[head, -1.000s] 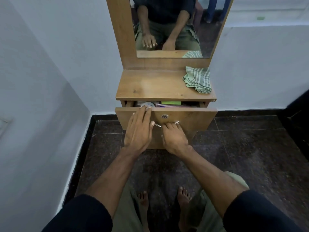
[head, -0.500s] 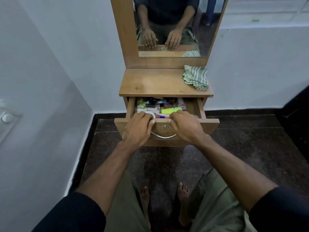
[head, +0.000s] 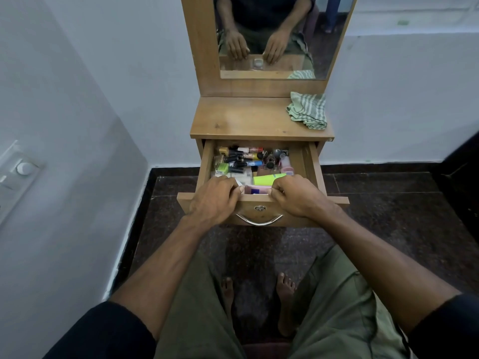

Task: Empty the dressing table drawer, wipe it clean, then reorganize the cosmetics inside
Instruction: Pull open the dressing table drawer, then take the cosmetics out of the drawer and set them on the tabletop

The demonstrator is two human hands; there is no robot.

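Observation:
The wooden drawer [head: 315, 167] of the dressing table stands pulled far out. It is packed with cosmetics [head: 246, 158]: several dark bottles and tubes at the back, a yellow-green tube [head: 267, 179] and a pink box [head: 255, 189] near the front. My left hand [head: 213, 199] grips the top edge of the drawer front, fingers curled over it. My right hand [head: 295, 196] grips the same edge further right. A metal handle [head: 259, 221] and a lock [head: 259, 208] show between my wrists.
A green striped cloth [head: 308, 110] lies on the right of the tabletop [head: 241, 117]. A mirror [head: 274, 35] rises behind it. White walls close in on the left and behind; a switch plate [head: 18, 172] is on the left wall. My knees and bare feet are over dark floor tiles.
The drawer has come out from nearly closed to far open. My hands moved from its handle and front face to gripping its top edge.

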